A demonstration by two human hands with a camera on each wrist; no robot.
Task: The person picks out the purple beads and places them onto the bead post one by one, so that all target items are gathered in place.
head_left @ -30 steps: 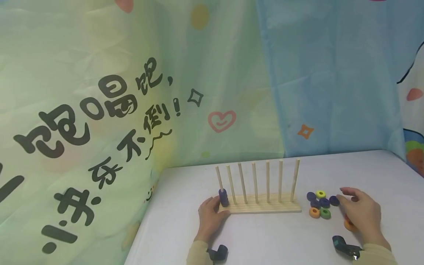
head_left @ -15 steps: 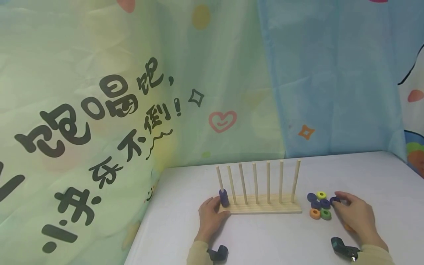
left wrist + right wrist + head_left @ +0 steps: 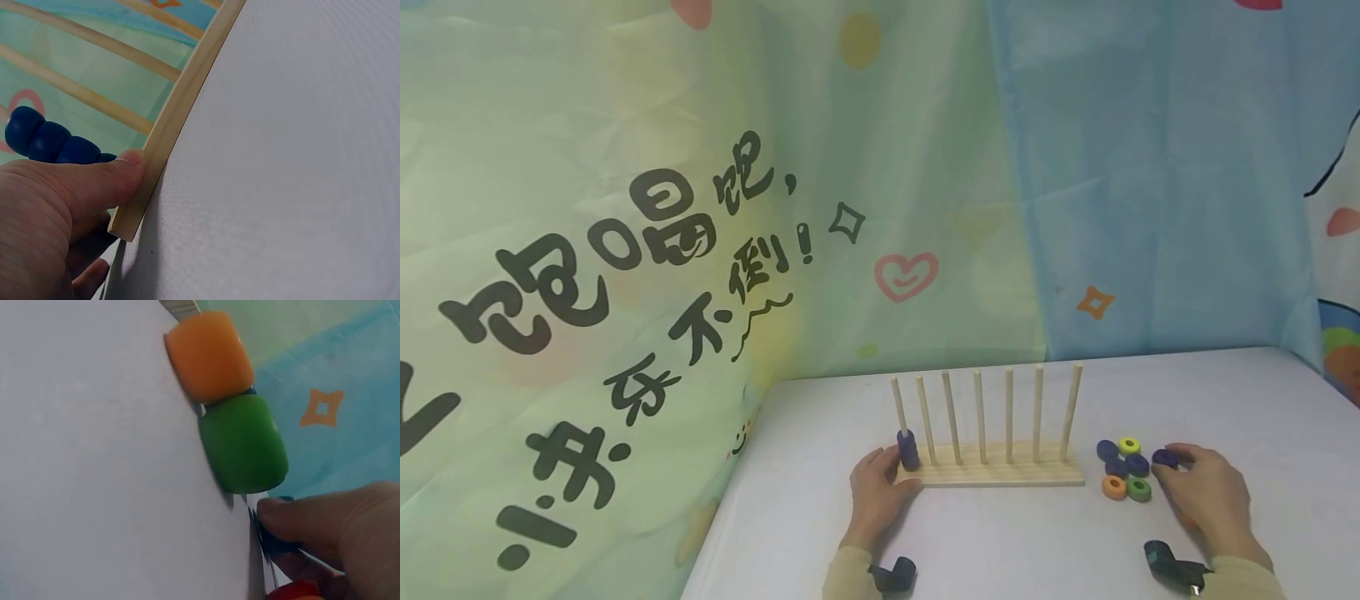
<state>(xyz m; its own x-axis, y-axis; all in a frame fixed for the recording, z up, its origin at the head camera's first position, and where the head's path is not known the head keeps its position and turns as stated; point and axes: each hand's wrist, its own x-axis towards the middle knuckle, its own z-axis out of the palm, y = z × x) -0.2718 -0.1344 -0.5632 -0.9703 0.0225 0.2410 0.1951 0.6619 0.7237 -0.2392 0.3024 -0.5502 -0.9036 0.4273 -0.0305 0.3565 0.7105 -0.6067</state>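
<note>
My left hand (image 3: 876, 492) grips the left end of a wooden base (image 3: 1000, 477) with a row of upright pegs. In the left wrist view its thumb presses on the base's edge. A stack of dark blue beads (image 3: 907, 450) sits on the leftmost peg, just above that hand. Over at the right, my right hand (image 3: 1210, 496) pinches a dark blue bead (image 3: 1165, 458) between thumb and fingers, low at the white tabletop. In the right wrist view that bead is mostly hidden by the thumb, and a red bead (image 3: 297, 590) shows beneath the hand.
Loose beads lie between the base and my right hand: a yellow one (image 3: 1129, 446), an orange one (image 3: 1114, 487), a green one (image 3: 1138, 489) and several dark blue ones (image 3: 1116, 467). A printed curtain (image 3: 880, 192) hangs behind the table.
My right hand has moved slightly left and closed its fingers on the blue bead, which has shifted a little right, away from the loose beads. The left hand keeps its hold.
</note>
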